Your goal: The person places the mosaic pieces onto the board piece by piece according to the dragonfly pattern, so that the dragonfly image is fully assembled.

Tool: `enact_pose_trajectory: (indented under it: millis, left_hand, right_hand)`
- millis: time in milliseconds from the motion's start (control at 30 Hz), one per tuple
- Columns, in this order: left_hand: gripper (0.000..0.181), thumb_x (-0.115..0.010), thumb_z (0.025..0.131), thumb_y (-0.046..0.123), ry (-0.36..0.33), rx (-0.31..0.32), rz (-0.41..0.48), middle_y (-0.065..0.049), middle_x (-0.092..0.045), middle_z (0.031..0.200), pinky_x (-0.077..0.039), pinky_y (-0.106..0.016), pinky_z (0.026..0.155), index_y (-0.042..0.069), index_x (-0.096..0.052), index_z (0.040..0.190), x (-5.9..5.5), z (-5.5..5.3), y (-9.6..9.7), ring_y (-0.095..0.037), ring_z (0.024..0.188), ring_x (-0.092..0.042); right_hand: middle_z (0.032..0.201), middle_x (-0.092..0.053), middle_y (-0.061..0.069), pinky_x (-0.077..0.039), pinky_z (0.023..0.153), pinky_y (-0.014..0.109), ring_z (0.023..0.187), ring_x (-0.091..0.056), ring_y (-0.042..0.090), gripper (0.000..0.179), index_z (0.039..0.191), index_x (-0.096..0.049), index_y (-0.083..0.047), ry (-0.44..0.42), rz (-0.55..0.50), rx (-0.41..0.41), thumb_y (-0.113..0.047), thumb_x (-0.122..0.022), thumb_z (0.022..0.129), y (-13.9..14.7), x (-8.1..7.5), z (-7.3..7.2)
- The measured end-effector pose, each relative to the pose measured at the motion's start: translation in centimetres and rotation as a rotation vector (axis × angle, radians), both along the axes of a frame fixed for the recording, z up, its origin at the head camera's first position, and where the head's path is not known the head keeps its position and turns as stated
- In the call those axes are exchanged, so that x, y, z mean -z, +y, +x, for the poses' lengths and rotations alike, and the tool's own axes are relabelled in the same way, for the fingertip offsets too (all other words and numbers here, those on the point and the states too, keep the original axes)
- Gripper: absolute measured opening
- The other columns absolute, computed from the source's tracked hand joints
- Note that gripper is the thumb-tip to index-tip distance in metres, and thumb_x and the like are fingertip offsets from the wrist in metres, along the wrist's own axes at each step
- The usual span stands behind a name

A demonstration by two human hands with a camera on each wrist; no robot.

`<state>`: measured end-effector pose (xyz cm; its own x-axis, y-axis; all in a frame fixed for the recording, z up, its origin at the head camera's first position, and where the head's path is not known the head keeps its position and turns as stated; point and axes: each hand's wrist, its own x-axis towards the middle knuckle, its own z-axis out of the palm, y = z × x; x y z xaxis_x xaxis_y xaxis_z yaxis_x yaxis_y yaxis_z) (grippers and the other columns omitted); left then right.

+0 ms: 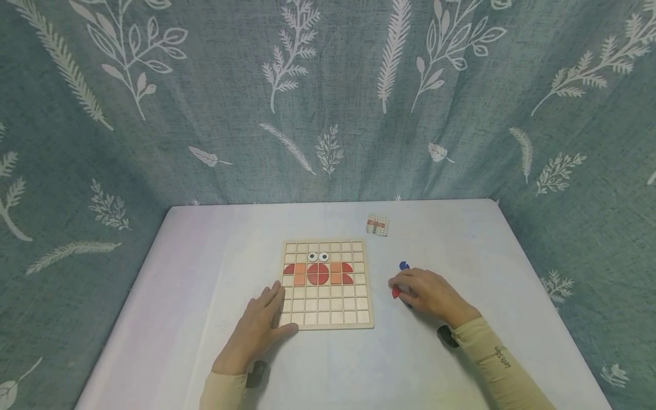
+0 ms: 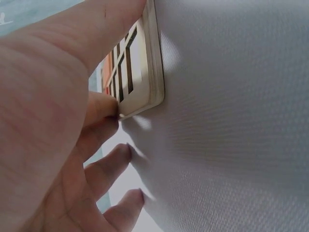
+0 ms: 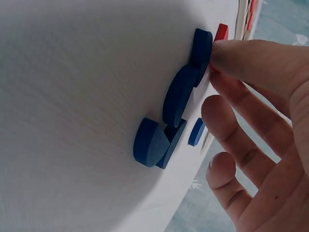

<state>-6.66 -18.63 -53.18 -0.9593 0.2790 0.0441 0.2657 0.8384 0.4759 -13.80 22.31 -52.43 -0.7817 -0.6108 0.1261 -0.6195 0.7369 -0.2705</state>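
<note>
A square wooden grid board (image 1: 328, 307) lies on the table with two white eye pieces, orange squares and red quarter-circle pieces in its upper cells. My left hand (image 1: 258, 324) rests along its left side, fingers extended on the edge and thumb at the near corner. To the right of the board, my right hand (image 1: 427, 293) pinches a red quarter-circle piece (image 1: 396, 292) between thumb and forefinger, just over the table. Several blue curved pieces (image 3: 179, 94) lie under and beside that hand; in the head view most are hidden, with one blue piece (image 1: 404, 266) showing past the fingers.
A small pattern card (image 1: 377, 225) with a coloured grid picture lies beyond the board's far right corner. The white table (image 1: 246, 228) ends at a green leaf-patterned curtain (image 1: 328, 114) at the back and sides.
</note>
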Motion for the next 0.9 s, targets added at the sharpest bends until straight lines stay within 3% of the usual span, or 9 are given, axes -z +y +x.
enact_pose_trajectory:
  millis: [233, 467, 700, 900]
  left_hand:
    - [0.089, -0.081, 0.084, 0.041, 0.002, 0.004, 0.003, -0.023, -0.039, 0.157, -0.028, -0.067, 0.114, -0.004, -0.043, 0.151, 0.1, -0.1, 0.0, -0.046, 0.143, -0.036]
    - [0.089, -0.081, 0.084, 0.041, -0.001, 0.0, 0.003, -0.023, -0.038, 0.157, -0.028, -0.066, 0.115, -0.005, -0.043, 0.15, 0.1, -0.1, 0.0, -0.047, 0.144, -0.035]
    - [0.09, -0.078, 0.086, 0.044, -0.051, -0.016, 0.021, -0.018, -0.031, 0.162, -0.021, -0.061, 0.12, -0.002, -0.039, 0.154, 0.4, 0.0, -0.1, -0.041, 0.149, -0.027]
    - [0.086, -0.078, 0.088, 0.039, -0.057, -0.011, 0.022, -0.019, -0.032, 0.161, -0.024, -0.06, 0.119, -0.003, -0.04, 0.153, 0.0, 0.2, 0.0, -0.041, 0.148, -0.029]
  right_hand:
    - [0.104, -0.072, -0.003, -0.059, 0.076, 0.033, 0.087, -0.066, 0.011, 0.03, 0.109, -0.077, -0.017, 0.108, -0.08, -0.028, -0.021, -0.087, 0.081, -0.3, 0.1, -0.2]
    - [0.098, -0.07, -0.004, -0.058, 0.069, 0.03, 0.082, -0.065, 0.01, 0.025, 0.105, -0.078, -0.018, 0.221, -0.199, -0.063, -0.022, -0.086, 0.082, -2.9, -0.4, -1.0]
    - [0.103, -0.07, -0.003, -0.059, 0.074, 0.03, 0.089, -0.067, 0.011, 0.026, 0.108, -0.077, -0.016, 0.268, -0.288, -0.066, -0.022, -0.084, 0.084, -6.4, -1.3, -1.7]
    - [0.105, -0.07, -0.003, -0.059, 0.079, 0.029, 0.095, -0.068, 0.011, 0.027, 0.112, -0.076, -0.014, 0.32, -0.388, -0.099, -0.021, -0.083, 0.086, -9.8, -2.2, -2.5]
